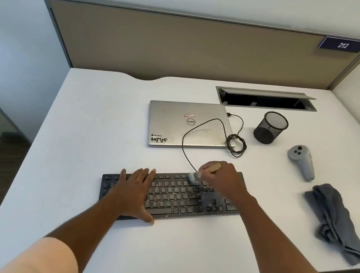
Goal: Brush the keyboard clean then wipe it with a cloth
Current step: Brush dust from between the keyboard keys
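Mesh pen cup (270, 128): standing upright in the right centre of the frame, just right of the laptop; showing only its own black mesh wall and dark base inside.
Cable hatch (265, 99): sitting sunk into the desk (104, 123) in the upper right, lid tilting open; interior too dark to tell any contents.
Number plate (342, 45): reading "212" in white on blue, sitting at the upper right on the partition (190, 46).
Laptop (186, 123): lying closed at frame centre, showing a round Dell logo upside down, a black-and-white "WMN" sticker at its lower left corner, and a small red-and-white sticker too small to read.
Cable (188, 138): looping black across the lid, coiling at the laptop's right edge.
Keyboard (178, 196): lying black below centre, slanting slightly, near the desk's front edge.
Left hand (134, 191): lying flat with fingers straight, pressing on the keyboard's left part.
Right hand (221, 180): curling round the wooden handle of the brush (193, 177), bristles touching the upper key rows.
Cloth (336, 224): lying crumpled and grey at the right of the frame, well apart from the keyboard.
Controller (302, 160): lying grey between the pen cup and the cloth.
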Available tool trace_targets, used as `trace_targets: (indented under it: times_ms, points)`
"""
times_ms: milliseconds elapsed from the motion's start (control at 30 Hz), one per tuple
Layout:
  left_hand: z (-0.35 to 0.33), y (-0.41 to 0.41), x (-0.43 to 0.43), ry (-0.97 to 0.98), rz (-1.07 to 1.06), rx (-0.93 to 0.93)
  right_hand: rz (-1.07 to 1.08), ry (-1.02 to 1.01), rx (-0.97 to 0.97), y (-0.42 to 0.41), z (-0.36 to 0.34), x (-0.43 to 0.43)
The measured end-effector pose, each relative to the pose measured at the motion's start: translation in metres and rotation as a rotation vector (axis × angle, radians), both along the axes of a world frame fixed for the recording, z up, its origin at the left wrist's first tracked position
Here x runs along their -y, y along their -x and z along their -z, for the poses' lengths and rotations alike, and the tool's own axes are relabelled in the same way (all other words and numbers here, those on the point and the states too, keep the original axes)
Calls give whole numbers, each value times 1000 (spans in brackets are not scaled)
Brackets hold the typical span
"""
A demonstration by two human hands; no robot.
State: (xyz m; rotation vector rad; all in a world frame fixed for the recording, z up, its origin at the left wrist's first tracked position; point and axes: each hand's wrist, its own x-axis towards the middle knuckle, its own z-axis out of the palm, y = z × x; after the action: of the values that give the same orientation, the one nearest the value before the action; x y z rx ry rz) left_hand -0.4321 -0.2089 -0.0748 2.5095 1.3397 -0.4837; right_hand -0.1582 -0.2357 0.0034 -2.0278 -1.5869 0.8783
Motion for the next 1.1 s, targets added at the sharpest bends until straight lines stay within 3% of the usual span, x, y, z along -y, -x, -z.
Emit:
trace_targets:
  times_ms: [167,267,367,533,667,833,967,1100]
  points:
    - [1,6,3,-27,-1,18,-112,75,115,20,4,-3]
    - [1,6,2,-14,-7,31,-56,101,180,25,3,-10]
    - [1,6,2,-15,-3,29,19,73,170,25,3,-13]
    - [2,6,2,-37,9,24,-11,203,208,24,2,-17]
    - [3,6,2,-47,8,20,47,111,164,26,1,-18]
    - [5,6,1,-60,11,21,-44,223,212,29,-3,-24]
    - [5,7,1,-66,6,31,0,137,153,29,-3,-26]
    - [7,7,2,-60,4,24,-103,208,149,33,1,-22]
